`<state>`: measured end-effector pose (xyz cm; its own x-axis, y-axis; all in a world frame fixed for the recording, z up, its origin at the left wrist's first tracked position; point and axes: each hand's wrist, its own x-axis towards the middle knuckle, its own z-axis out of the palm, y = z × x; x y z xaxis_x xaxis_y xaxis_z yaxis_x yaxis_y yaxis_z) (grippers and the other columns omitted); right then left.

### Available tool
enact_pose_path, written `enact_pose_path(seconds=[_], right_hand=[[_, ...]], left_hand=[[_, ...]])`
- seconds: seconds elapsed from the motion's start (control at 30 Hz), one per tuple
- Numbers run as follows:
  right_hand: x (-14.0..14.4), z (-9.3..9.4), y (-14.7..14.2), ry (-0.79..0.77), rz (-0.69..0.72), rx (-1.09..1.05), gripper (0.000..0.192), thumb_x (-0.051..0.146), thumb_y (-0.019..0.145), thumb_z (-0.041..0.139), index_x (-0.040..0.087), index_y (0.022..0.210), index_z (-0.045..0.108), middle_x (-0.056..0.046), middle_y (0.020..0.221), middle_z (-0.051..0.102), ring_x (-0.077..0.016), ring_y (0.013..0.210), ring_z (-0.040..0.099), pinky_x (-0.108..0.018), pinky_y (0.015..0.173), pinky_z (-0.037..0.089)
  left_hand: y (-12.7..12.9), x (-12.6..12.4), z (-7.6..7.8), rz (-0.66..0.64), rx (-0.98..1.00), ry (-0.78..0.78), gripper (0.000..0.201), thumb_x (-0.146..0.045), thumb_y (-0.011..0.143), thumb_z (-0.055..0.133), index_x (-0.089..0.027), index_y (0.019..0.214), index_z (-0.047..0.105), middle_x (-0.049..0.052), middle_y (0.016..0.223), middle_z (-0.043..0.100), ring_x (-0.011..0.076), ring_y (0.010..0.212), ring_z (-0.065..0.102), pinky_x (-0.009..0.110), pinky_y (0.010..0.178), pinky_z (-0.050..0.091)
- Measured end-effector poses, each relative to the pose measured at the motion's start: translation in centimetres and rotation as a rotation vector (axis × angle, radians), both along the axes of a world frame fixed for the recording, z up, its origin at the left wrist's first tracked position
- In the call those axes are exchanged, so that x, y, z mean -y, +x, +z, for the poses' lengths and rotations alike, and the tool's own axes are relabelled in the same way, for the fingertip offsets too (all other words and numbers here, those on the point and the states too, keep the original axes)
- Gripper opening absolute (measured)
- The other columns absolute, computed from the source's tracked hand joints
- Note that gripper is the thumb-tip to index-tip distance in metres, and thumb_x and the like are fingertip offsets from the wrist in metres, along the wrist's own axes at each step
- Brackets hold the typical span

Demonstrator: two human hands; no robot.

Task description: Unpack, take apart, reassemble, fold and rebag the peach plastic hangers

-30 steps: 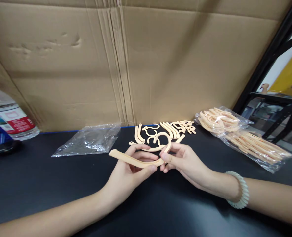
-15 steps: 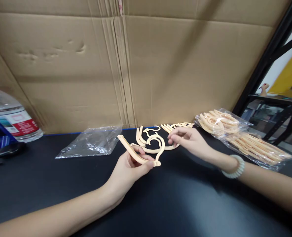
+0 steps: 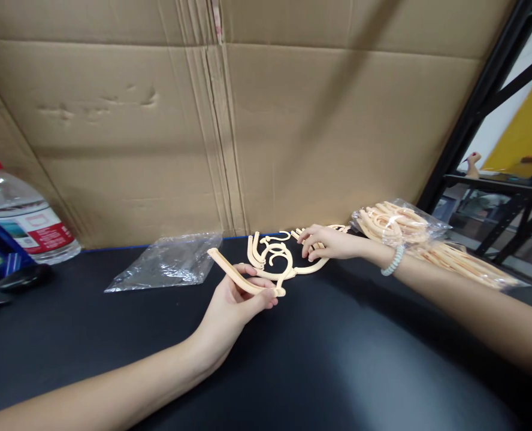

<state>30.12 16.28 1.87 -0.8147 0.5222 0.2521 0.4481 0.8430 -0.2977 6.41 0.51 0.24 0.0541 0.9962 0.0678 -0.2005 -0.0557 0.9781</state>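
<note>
My left hand (image 3: pixel 236 305) holds a cream plastic hanger part (image 3: pixel 243 278), a curved arm joined to a hook piece, lifted just above the black table (image 3: pixel 293 371). My right hand (image 3: pixel 326 242), with a pale bead bracelet on its wrist, is stretched to the back of the table. Its fingers rest on a loose pile of cream plastic pieces (image 3: pixel 288 248), curved arms and hooks. Whether the fingers have closed on one piece cannot be made out.
A cardboard wall (image 3: pixel 248 120) stands behind the table. An empty clear bag (image 3: pixel 167 263) lies at left of the pile. Two clear bags of cream parts (image 3: pixel 428 239) lie at right. A water bottle (image 3: pixel 18 215) and dark items sit far left. A black rack is right.
My right hand let go of the hanger part and reached back to the loose pile. My left hand kept the part and tilted it up slightly.
</note>
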Motion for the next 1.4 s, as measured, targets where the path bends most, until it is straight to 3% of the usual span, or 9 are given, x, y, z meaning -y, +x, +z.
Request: enact_pose_path(seconds=[0.27,0.43,0.57,0.7,0.83,0.9,1.07,1.23,1.4], right_hand=[[-0.2,-0.9,0.2,-0.027,-0.029,-0.054,0.017,0.023,0.087,0.06,0.019,0.084,0.076,-0.009,0.103,0.067,-0.0208,0.095,0.059,-0.04,0.091,0.045],[0.2,-0.3,0.1,-0.103,-0.015,-0.106,0.007,0.02,0.077,0.07,0.021,0.08,0.076,-0.007,0.097,0.069,-0.0205,0.09,0.062,-0.036,0.082,0.049],[1.1,0.2,-0.3,-0.116,-0.091,-0.299,0.009,0.024,0.081,0.065,0.019,0.079,0.072,-0.008,0.099,0.067,-0.0179,0.083,0.063,-0.033,0.074,0.051],[3.7,0.9,-0.7,-0.13,-0.218,-0.601,0.023,0.031,0.095,0.046,0.019,0.103,0.063,-0.004,0.082,0.065,-0.014,0.069,0.062,-0.03,0.064,0.051],[7.7,0.7,-1.8,-0.493,-0.188,-1.048,0.019,0.036,0.087,0.063,0.02,0.097,0.066,-0.006,0.102,0.068,-0.0141,0.08,0.066,-0.031,0.075,0.053],[9.6,-0.1,-2.5,-0.698,-0.193,-1.132,0.02,0.038,0.082,0.069,0.02,0.09,0.071,-0.007,0.109,0.068,-0.0159,0.086,0.066,-0.035,0.084,0.053],[11.9,-1.9,-3.9,-0.923,-0.294,-1.17,0.02,0.03,0.073,0.078,0.021,0.09,0.074,-0.005,0.102,0.069,-0.0152,0.087,0.063,-0.034,0.087,0.051],[12.2,-2.9,-4.3,-1.145,-0.238,-1.229,0.049,0.015,0.066,0.082,0.029,0.11,0.066,0.0,0.104,0.062,-0.0108,0.085,0.062,-0.029,0.084,0.051],[12.6,-3.3,-4.8,-1.255,-0.127,-1.123,0.025,0.017,0.073,0.078,0.018,0.095,0.067,-0.001,0.087,0.065,-0.0118,0.087,0.063,-0.03,0.092,0.048]], left_hand=[[-0.2,-0.2,-0.2,-0.005,0.01,-0.005,0.042,-0.016,0.073,0.077,-0.018,0.099,0.044,-0.003,0.074,0.069,0.0101,0.068,0.065,0.024,0.071,0.052],[-0.4,-0.3,-0.4,-0.021,0.003,0.011,0.04,-0.016,0.075,0.076,-0.018,0.1,0.044,-0.002,0.076,0.07,0.0104,0.068,0.065,0.025,0.072,0.052],[-0.4,-0.3,-0.5,-0.02,0.011,0.009,0.041,-0.015,0.075,0.076,-0.018,0.099,0.043,-0.002,0.077,0.07,0.0102,0.068,0.065,0.025,0.071,0.052],[-0.3,-0.3,-0.5,-0.033,0.022,0.013,0.041,-0.015,0.075,0.076,-0.018,0.099,0.044,-0.002,0.076,0.07,0.0101,0.068,0.065,0.025,0.072,0.052],[-0.3,-0.3,-0.6,-0.04,0.027,0.012,0.043,-0.015,0.073,0.077,-0.018,0.1,0.043,-0.001,0.078,0.071,0.011,0.071,0.065,0.026,0.074,0.052],[-0.4,-0.4,-0.6,-0.048,0.028,0.014,0.043,-0.015,0.073,0.078,-0.018,0.1,0.044,-0.002,0.076,0.071,0.0104,0.072,0.065,0.026,0.075,0.051],[-0.5,-0.6,-0.9,-0.087,0.035,0.029,0.042,-0.014,0.074,0.077,-0.019,0.099,0.044,-0.002,0.076,0.072,0.0091,0.073,0.065,0.024,0.078,0.05],[-0.6,-0.5,-0.8,-0.117,0.047,0.038,0.043,-0.014,0.074,0.078,-0.019,0.096,0.042,-0.002,0.077,0.072,0.0097,0.073,0.065,0.025,0.079,0.05],[-0.6,-0.6,-0.7,-0.167,0.071,0.042,0.041,-0.014,0.075,0.077,-0.019,0.096,0.042,-0.002,0.076,0.071,0.0102,0.073,0.065,0.027,0.079,0.049]])
